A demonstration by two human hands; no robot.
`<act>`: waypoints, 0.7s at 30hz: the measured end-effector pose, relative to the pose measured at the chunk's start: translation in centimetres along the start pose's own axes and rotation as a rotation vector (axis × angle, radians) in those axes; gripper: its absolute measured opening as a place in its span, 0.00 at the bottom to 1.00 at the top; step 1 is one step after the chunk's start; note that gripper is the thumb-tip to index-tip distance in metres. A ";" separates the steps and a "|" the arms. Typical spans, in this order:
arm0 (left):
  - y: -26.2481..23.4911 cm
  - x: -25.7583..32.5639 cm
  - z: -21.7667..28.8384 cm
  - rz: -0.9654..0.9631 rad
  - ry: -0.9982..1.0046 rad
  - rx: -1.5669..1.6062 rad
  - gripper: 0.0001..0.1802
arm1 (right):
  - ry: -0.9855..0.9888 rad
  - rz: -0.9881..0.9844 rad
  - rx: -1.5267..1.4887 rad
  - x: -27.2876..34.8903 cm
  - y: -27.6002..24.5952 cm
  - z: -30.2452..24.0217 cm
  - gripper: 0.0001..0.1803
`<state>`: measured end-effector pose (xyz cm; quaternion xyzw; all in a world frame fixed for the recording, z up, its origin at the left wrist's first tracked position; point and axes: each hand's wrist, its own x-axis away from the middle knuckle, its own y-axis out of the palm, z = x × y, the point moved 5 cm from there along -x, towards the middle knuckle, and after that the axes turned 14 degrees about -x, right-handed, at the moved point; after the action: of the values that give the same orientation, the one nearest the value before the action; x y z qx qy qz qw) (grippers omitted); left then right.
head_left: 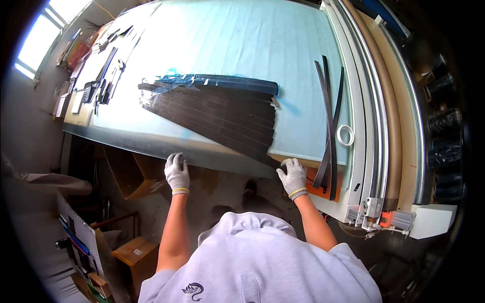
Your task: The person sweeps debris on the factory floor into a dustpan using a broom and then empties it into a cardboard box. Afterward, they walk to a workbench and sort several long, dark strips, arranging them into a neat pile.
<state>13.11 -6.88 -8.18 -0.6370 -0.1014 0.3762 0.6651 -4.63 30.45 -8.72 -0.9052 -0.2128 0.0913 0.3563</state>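
- Two hands in pale knit gloves with yellow-banded cuffs reached to the near edge of the table (298, 38) I stood by.
- The left hand (177, 174) was loosely curled at that edge. I saw nothing in it, but could not tell whether it gripped the edge.
- The right hand (293, 178), fingers bent, was at the near right tip of the dark strips (222, 111). Whether it pinched the lowest strip or only touched it, I could not tell.
- Trouble seemed likeliest there: the tip came right to the table's edge, so a hard tug could have skewed the lowest strip and dragged its neighbours along.
- The strips lay on the table beyond the hands, side by side in a fan, narrow at the left and wide at the right. They looked flat and brown-black, with fine seams between, stepped right ends and glare on the left end.
- Along their far side ran crumpled blue film (242, 82), which might have snagged if the strips slid.
- Farther right, a few loose strips (331, 129) crossed near a white ring (338, 135); an arm swung outward could have knocked them.
- Far left, a dark calculator (89, 91) lay among clutter.
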 end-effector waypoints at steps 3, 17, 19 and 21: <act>0.9 -3.1 1.3 -0.058 0.167 -0.076 0.20 | -0.050 -0.013 0.163 -0.9 2.2 -1.3 0.27; 4.6 -8.1 7.4 -0.376 0.929 0.102 0.36 | -0.117 0.228 0.394 4.1 6.0 -4.9 0.17; 4.9 -8.3 7.4 -0.402 0.985 0.094 0.34 | -0.086 0.332 0.337 4.4 5.8 -6.3 0.16; 5.0 -8.5 7.3 -0.383 1.004 0.106 0.33 | -0.074 0.449 0.231 4.4 5.7 -7.4 0.16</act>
<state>0.86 -7.06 -8.61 -0.6741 0.1336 -0.0981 0.7198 3.52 24.17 -7.27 -0.8791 -0.0077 0.2249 0.4202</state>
